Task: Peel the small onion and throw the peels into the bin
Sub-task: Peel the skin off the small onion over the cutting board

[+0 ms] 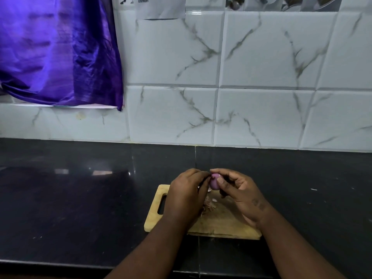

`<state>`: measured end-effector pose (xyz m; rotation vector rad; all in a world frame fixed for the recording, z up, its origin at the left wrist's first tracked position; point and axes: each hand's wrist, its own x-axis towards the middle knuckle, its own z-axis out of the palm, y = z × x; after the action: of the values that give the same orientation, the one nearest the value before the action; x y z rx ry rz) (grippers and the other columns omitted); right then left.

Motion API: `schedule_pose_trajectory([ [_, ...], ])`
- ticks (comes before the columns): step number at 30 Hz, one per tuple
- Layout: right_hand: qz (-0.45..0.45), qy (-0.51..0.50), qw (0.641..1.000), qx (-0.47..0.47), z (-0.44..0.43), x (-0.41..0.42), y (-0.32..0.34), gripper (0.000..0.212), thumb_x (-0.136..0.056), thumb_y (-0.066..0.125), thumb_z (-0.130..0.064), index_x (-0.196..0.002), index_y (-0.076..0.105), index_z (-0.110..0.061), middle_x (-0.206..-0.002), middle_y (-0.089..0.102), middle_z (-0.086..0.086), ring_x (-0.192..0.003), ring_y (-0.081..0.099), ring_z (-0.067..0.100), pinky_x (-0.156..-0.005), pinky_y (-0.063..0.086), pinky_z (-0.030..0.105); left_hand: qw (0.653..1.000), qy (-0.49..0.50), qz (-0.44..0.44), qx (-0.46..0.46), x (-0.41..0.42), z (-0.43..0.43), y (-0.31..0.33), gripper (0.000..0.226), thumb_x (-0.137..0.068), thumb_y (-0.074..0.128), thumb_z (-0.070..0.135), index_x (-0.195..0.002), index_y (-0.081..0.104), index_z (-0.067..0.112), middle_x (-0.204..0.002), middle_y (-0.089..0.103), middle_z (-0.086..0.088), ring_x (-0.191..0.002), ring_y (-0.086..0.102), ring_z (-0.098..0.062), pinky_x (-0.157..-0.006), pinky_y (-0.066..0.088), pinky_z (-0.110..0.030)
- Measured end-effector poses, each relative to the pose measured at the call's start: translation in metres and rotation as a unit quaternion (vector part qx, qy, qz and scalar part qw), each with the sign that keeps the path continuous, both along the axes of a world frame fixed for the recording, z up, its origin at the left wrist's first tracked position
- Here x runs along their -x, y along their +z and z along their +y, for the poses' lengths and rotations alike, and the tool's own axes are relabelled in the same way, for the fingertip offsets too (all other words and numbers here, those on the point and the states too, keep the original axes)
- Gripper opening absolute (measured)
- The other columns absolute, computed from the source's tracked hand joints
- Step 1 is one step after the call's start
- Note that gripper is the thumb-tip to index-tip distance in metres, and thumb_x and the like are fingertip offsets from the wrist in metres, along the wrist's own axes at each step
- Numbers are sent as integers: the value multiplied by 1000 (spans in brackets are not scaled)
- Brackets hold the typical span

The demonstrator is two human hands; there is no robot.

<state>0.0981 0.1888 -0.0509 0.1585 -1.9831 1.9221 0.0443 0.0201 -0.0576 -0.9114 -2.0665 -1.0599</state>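
Black polished countertop, running from left edge to right edge and meeting a white marble-veined tile wall at the back. Shiny purple cloth hanging over the upper left part of that wall, with paper sheets stuck along the top. Wooden cutting board lying flat near the front edge of the countertop, about midway along it, its handle slot at the board's left end.

Small onion held up in the air above the board's back edge, not touching the wood, pale purple and glossy, mostly bare of dry skin. Right hand gripping it: thumb pressed on the near side, forefinger curled over the top, remaining fingers folded loosely behind. Left hand close against the onion's left side, fingertips bunched together and pinching at its top end; exactly what sits between those fingertips too small to tell. Both forearms bare, reaching in from the front edge.

Loose peels scattered on the board just below the onion, between the two hands, brownish and pale scraps in a small heap near the board's middle. A few pale specks on the countertop toward the right edge.
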Motion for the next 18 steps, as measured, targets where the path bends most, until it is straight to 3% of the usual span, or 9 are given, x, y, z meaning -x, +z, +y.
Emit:
schedule_pose_trajectory([
  [7, 17, 17, 1000, -13, -1, -1, 0, 27, -92, 69, -13, -118, 74, -15, -114, 75, 10, -103, 69, 25, -80, 57, 32, 1000, 14, 12, 1, -2, 2, 0, 28, -95, 59, 37, -108, 77, 20, -96, 74, 6, -82, 67, -8, -69, 59, -28],
  [12, 19, 28, 999, -10, -2, -2, 0, 28, -92, 68, -7, -119, 72, -14, -113, 75, 9, -102, 71, 24, -82, 59, 35, 1000, 24, 10, -13, -2, 3, 0, 13, -94, 68, 24, -104, 75, 19, -94, 71, 6, -79, 64, -6, -66, 55, -23],
  [15, 22, 34, 999, -1, -2, -3, 1, 31, -90, 69, -7, -120, 71, -12, -116, 75, 9, -106, 72, 25, -85, 60, 36, 997, 15, -52, -47, -4, 3, 3, 7, -94, 72, 19, -100, 73, 22, -93, 68, 11, -80, 61, -3, -67, 49, -14],
  [18, 33, 48, 998, 19, -2, -2, 1, 32, -88, 70, -7, -120, 71, -12, -117, 74, 11, -108, 71, 27, -82, 60, 33, 989, -7, -118, -89, -3, 2, 4, 6, -95, 72, 17, -97, 71, 23, -91, 67, 12, -82, 63, -4, -67, 52, -17],
])
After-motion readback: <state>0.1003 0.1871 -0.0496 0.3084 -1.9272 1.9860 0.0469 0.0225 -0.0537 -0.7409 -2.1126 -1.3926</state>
